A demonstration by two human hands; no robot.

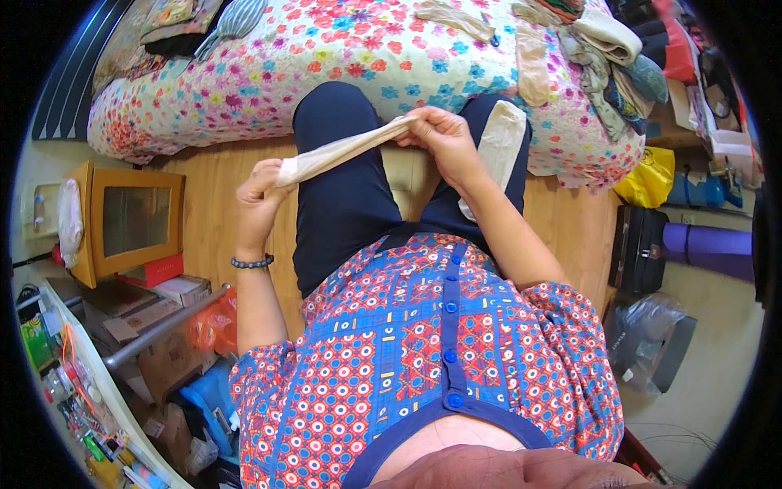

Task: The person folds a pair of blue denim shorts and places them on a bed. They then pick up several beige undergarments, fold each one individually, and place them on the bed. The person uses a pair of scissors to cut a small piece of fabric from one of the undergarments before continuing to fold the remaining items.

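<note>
a pale sock (346, 152) is held over the dark trousers (334, 220), drawn straight btwn l hand (262, 183), by which its white end is gripped, & r hand (440, 137), by which the other end is pinched. a 2nd sock (498, 151) is laid on the r thigh (444, 204). tension should be even & gentle, so fabric's smoothed, not twisted.

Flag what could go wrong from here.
The cream sock, pulled lengthwise between the left grip and right grip, could spring away if either slips, or might overstretch if pulled harder.

The loose sock on the right thigh may slide to the floor if that leg shifts.
</note>
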